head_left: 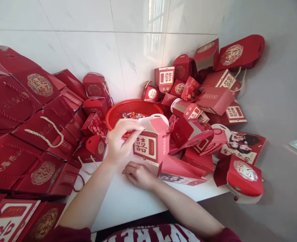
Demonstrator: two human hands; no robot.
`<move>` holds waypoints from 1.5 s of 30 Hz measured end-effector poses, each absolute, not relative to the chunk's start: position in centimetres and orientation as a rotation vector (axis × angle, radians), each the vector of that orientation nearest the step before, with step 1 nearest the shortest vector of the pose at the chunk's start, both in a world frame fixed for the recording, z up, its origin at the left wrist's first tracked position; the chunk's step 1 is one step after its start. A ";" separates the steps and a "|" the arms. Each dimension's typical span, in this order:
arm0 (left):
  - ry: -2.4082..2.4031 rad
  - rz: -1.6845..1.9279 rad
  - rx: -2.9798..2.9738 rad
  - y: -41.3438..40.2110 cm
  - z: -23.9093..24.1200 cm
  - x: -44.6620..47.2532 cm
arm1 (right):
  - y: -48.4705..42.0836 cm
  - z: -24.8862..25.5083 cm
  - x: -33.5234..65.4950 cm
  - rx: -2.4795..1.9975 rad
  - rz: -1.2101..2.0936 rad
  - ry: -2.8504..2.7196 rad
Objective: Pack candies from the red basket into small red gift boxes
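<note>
A red and white cardboard gift box with a printed double-happiness panel stands tilted in front of me, its top flaps raised. My left hand pinches the upper left edge of this box between thumb and fingers. Just below the box, my right hand lies low over the white table with its fingers curled in. Its palm is hidden, so I cannot see whether anything is in it. Behind the box sits a red plastic basket holding small wrapped pieces, partly covered by my left hand and the box.
Closed red gift boxes with rope handles are stacked along the left. On the right is a loose heap of red boxes, some with open flaps. One box sits by the table's right edge. A white tiled wall rises behind.
</note>
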State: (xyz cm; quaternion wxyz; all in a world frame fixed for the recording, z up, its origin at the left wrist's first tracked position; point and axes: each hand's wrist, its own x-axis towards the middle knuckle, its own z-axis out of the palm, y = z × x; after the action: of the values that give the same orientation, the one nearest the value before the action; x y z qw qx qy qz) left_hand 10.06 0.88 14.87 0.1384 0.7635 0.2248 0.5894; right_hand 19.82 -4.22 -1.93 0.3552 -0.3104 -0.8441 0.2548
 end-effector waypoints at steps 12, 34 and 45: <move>1.162 1.926 2.337 -1.8 8.9 1.8 | -4.2 -1.4 21.1 -0.811 0.566 -2.171; 1.549 0.908 1.942 -2.8 4.9 -0.9 | -6.3 5.9 20.4 -1.007 0.465 -1.953; 0.975 0.992 2.652 -6.0 7.6 -0.1 | -7.6 7.7 23.1 -0.900 0.247 -1.721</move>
State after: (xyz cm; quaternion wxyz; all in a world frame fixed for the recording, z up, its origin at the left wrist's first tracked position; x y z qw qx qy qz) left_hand -0.08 -6.04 7.61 0.0735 0.8832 0.3247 0.3303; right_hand 23.10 -7.59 7.74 0.5579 -0.3813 -0.7296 0.1048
